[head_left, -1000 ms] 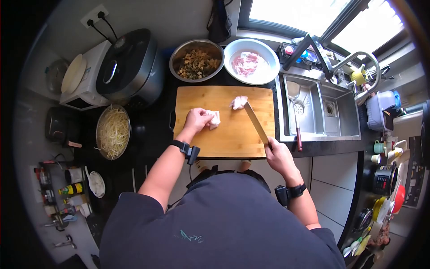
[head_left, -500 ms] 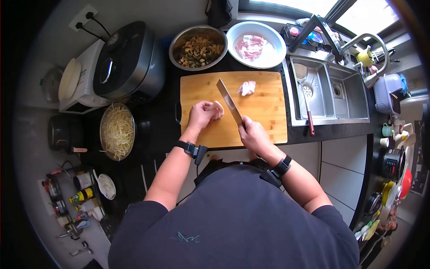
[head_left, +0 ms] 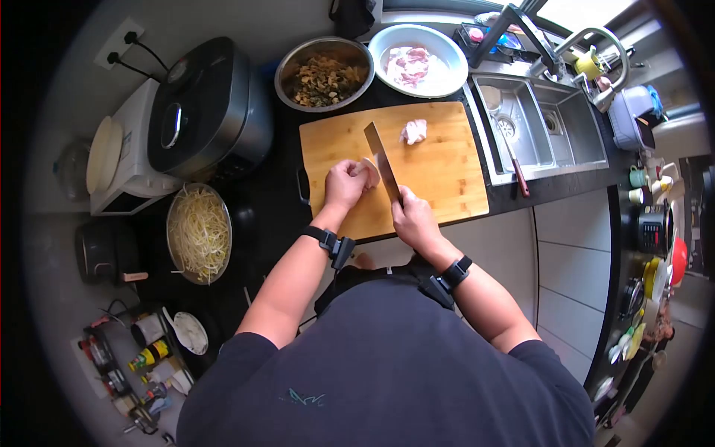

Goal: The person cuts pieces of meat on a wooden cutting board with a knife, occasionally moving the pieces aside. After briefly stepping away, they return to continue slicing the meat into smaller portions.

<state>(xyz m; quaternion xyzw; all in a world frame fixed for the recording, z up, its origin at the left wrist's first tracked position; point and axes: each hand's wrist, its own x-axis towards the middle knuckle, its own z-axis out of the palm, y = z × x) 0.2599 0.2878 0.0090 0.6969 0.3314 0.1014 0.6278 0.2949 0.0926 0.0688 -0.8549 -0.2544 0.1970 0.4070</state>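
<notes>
On a wooden cutting board (head_left: 447, 186), my left hand (head_left: 346, 185) is closed on a pale pink piece of raw meat (head_left: 370, 171). My right hand (head_left: 413, 220) grips the handle of a cleaver (head_left: 382, 160), its fingers wrapped round it. The blade points up and away from me, its edge side close beside the meat in my left hand. Another small lump of raw meat (head_left: 413, 132) lies by itself on the far right part of the board.
Behind the board stand a steel bowl (head_left: 279, 82) of chopped brownish food and a pale basin (head_left: 458, 68) with meat in it. A steel sink (head_left: 536, 167) is at right. To the left are a bowl of bean sprouts (head_left: 199, 235) and a dark cooker (head_left: 205, 112).
The cleaver has come closer to the meat in my left hand, the gap between them narrowing. The whole view has turned slightly.
</notes>
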